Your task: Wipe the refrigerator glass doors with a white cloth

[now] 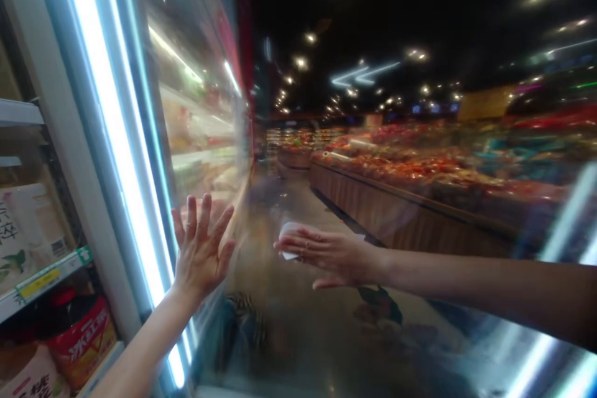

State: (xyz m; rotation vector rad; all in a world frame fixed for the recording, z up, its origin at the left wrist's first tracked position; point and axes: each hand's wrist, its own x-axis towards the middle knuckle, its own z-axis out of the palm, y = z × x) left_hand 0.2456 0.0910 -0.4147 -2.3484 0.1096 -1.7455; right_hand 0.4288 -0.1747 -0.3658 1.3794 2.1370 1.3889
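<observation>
A folded white cloth or tissue (291, 227) lies beneath the fingers of the right hand (333, 255), a pale edge showing past them, and looks pressed to a large clear glass pane (298, 336). The work in hand seems to be bearing on the pane through that cloth; any shift of the hand would call for a flat palm and even pressure, so that the cloth does not slip out.

The right hand holds the cloth with its fingers together and pointing left, the thumb apart below, the forearm reaching in nearly level from the right. To its left, the left hand (198, 255) is spread wide and empty, fingers up, its forearm rising from below (whether the palm touches the glass, I can't tell from here). Just left of that hand runs a bright white tube light (107, 99); farther left and lower stands a dark bottle with a red label (88, 339). Beyond the right hand is a wood-sided display (396, 211), blurred.
</observation>
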